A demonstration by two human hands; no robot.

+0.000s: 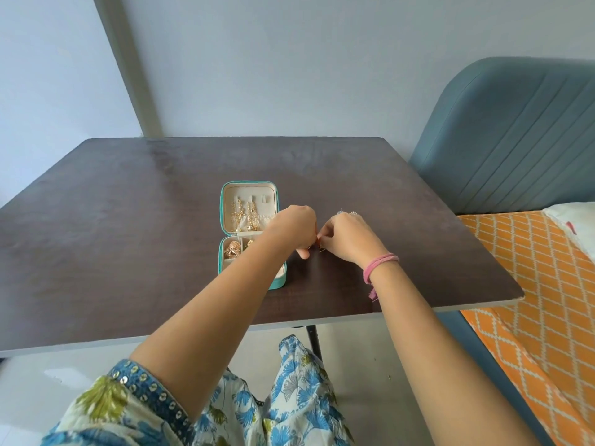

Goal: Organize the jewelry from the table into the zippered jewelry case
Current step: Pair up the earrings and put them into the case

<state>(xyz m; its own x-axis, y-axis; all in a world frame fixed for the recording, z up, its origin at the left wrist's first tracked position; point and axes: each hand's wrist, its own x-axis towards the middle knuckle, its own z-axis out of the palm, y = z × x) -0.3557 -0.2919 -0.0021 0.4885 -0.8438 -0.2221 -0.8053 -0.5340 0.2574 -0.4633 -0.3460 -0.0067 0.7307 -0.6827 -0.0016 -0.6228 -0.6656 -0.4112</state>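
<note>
Pink thread bracelet (380,263) sits on the right wrist. Just past it, the right hand (349,238) and the left hand (294,228) meet above the dark desk (128,220), both pinching one small triangular gold earring (322,248) between their fingertips. Beside the left hand, partly under its forearm, the turquoise jewelry case (249,233) lies open on the desk, with gold rings (232,249) in the near half and long gold earrings (244,215) hanging in the lid.

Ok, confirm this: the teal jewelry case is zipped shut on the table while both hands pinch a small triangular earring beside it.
Not zipped shut: the head view shows the teal jewelry case lying open, gold jewelry inside. Both hands, left hand and right hand, do pinch the small triangular earring beside it.
</note>
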